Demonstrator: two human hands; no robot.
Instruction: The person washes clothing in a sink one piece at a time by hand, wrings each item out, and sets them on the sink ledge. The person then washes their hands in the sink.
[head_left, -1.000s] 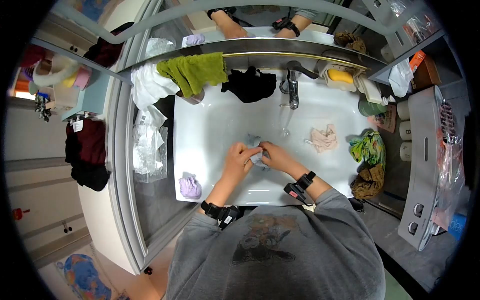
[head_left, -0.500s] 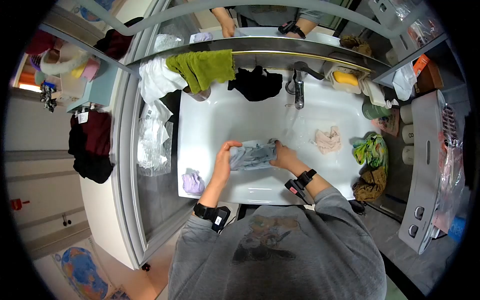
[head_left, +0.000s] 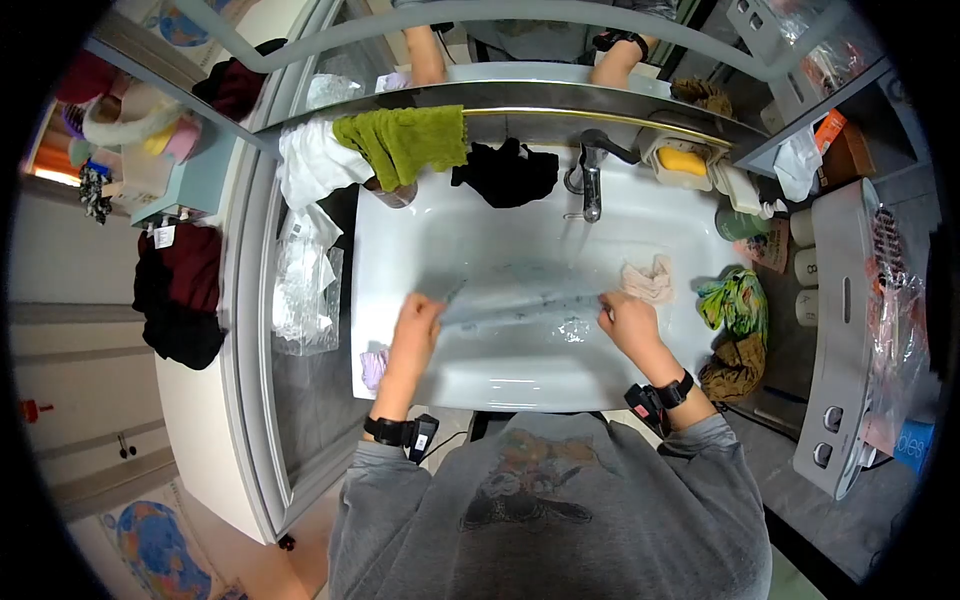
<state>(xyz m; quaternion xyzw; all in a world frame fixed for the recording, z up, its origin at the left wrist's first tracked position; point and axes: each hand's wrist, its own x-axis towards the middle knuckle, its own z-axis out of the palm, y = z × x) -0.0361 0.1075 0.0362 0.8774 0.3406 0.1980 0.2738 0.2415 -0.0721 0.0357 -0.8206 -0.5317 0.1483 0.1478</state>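
Over the white sink basin (head_left: 480, 375), a light blue-grey cloth (head_left: 525, 310) is stretched wide and blurred by motion. My left hand (head_left: 415, 325) is closed on its left end, and my right hand (head_left: 630, 322) grips the right end. A pale pink cloth (head_left: 649, 279) lies in the basin just beyond my right hand. Near the basin's front left corner is a lilac cloth (head_left: 373, 368), partly hidden by my left arm. The black cloth (head_left: 505, 173) rests on the back rim beside the faucet (head_left: 591, 180).
Green (head_left: 400, 142) and white (head_left: 320, 165) cloths hang at the back left. A soap dish with yellow soap (head_left: 682, 161) and a pump bottle (head_left: 742, 222) stand at the back right. Patterned green (head_left: 738, 300) and brown (head_left: 735, 368) cloths lie on the right rim.
My hands have moved apart, the right one farther right, pulling the blue-grey cloth from a loose sheet into a wide stretched strip. My left hand has closed and shifted slightly left.
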